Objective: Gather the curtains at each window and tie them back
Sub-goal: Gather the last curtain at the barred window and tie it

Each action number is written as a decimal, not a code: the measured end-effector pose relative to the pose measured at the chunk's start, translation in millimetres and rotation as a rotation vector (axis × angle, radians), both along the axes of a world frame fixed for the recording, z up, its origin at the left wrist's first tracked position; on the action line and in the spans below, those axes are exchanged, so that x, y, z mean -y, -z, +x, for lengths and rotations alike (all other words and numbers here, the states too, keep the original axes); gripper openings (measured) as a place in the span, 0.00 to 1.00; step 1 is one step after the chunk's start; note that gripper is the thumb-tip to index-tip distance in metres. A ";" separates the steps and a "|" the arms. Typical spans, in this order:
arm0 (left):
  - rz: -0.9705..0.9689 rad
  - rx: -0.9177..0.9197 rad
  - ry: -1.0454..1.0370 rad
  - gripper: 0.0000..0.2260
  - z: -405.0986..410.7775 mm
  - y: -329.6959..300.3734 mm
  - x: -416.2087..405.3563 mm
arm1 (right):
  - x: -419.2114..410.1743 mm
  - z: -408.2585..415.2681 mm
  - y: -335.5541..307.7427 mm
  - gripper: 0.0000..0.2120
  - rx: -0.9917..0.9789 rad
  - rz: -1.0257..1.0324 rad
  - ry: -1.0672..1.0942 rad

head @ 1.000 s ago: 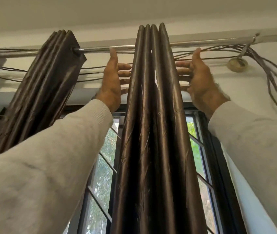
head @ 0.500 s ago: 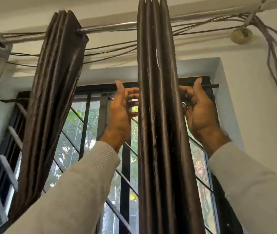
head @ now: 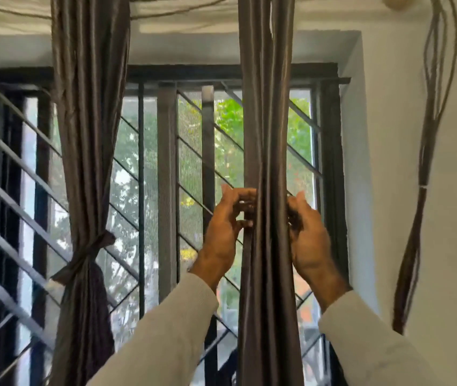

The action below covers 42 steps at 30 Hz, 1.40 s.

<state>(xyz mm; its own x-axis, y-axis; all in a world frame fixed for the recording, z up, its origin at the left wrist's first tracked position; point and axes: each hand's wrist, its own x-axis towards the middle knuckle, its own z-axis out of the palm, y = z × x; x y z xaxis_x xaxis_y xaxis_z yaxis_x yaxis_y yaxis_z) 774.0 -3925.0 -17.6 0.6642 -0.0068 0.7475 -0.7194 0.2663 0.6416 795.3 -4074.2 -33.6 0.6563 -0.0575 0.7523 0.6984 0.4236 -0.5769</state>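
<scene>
Cupping gathered right curtain (head: 267, 135) from both sides: left hand (head: 223, 232) and right hand (head: 309, 238) with fingers curled around its folds, in front of window grille (head: 166, 162). Left curtain (head: 88, 135) hanging bunched, tie (head: 88, 254) wrapping round it.

Person, 2 arms: left sleeve (head: 166, 330) & right sleeve (head: 374, 344), both pale grey fine-knit, long, plain cuffs at wrists either side of curtain (head: 266, 274); left hand (head: 223, 235), right hand (head: 309, 240) bare.
</scene>
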 end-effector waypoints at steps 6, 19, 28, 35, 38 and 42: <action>0.120 -0.107 0.068 0.29 -17.2 66.3 -11.7 | 7.3 -40.2 59.2 0.22 -0.165 0.022 0.001; 0.243 0.254 -0.475 0.17 -31.0 -109.5 -41.4 | 29.7 -67.0 -113.7 0.24 0.171 -0.273 0.804; 0.399 0.542 -1.175 0.20 -42.1 -242.7 -6.3 | 27.2 -45.2 -223.9 0.14 0.579 -0.423 1.405; 0.376 0.525 -1.371 0.12 -32.4 -290.8 9.3 | 23.8 -22.3 -278.0 0.19 0.575 -0.484 1.359; 0.415 0.516 -1.397 0.12 -28.2 -292.9 8.9 | 23.5 -17.8 -287.8 0.25 0.489 -0.503 1.268; 0.408 0.492 -1.332 0.10 -19.4 -272.9 4.7 | 30.1 -4.5 -273.3 0.13 0.437 -0.510 1.211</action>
